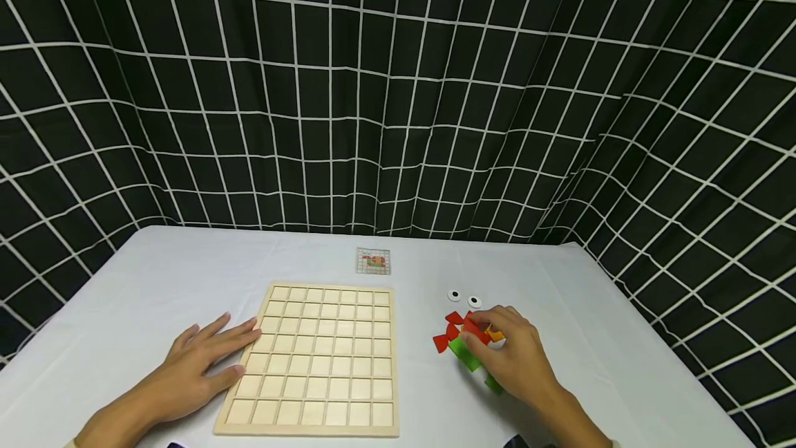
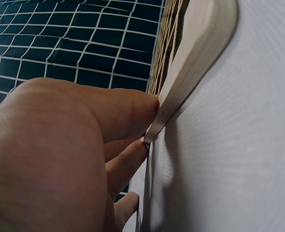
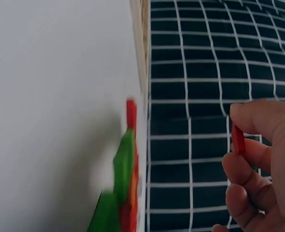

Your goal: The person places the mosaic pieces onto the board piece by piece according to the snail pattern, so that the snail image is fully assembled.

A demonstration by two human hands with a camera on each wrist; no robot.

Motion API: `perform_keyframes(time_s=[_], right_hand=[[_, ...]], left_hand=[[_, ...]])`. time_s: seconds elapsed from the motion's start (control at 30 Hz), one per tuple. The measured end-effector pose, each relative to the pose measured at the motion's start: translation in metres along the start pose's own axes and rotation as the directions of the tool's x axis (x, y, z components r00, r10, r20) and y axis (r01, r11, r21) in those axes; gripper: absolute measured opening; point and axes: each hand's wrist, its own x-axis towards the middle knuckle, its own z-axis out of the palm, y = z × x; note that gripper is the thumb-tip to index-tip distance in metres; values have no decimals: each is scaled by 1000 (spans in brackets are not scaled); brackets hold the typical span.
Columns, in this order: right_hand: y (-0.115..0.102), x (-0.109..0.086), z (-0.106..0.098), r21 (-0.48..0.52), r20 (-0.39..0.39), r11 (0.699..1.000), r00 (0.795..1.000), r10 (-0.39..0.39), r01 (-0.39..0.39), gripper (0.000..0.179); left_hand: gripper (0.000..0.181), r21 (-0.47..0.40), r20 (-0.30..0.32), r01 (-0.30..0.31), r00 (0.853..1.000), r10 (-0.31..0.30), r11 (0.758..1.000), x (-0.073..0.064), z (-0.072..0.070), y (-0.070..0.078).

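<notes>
My left hand (image 1: 194,370) lies at the left edge of a pale wooden grid board (image 1: 318,346), fingers spread and fairly straight. In the left wrist view its thumb and fingertips touch the board's side. My right hand (image 1: 521,359) is over a cluster of small coloured pieces, to the right of the board. Between thumb and index finger it pinches a thin red tile (image 3: 238,140), raised above the table in the right wrist view. Around and under that hand lie green pieces (image 1: 465,353), other red pieces (image 1: 441,343) and an orange piece (image 1: 494,334), partly hidden by the hand.
Two round white eye pieces (image 1: 455,295) lie just beyond the cluster. A small card (image 1: 374,261) with a coloured grid picture is behind the board. The white-covered table (image 1: 591,310) is enclosed by a black curtain (image 1: 348,88) with white grid lines.
</notes>
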Motion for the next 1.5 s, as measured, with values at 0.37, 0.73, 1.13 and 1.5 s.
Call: perform_keyframes(time_s=[0.37,0.73,1.13,1.5], right_hand=[[-32,17,27,107,-19,994,999,-26,28,23],[-63,42,66,136,-19,990,1000,-19,22,18],[-87,57,95,183,49,981,997,60,-68,14],[-79,54,118,221,129,966,986,105,-132,12]], left_hand=[[46,10,13,13,1000,-13,1000,0,0,1],[46,-3,7,10,1000,-10,1000,-1,0,1],[47,5,17,26,1000,-26,1000,-1,-4,0],[46,-17,19,21,1000,-20,1000,0,-5,2]])
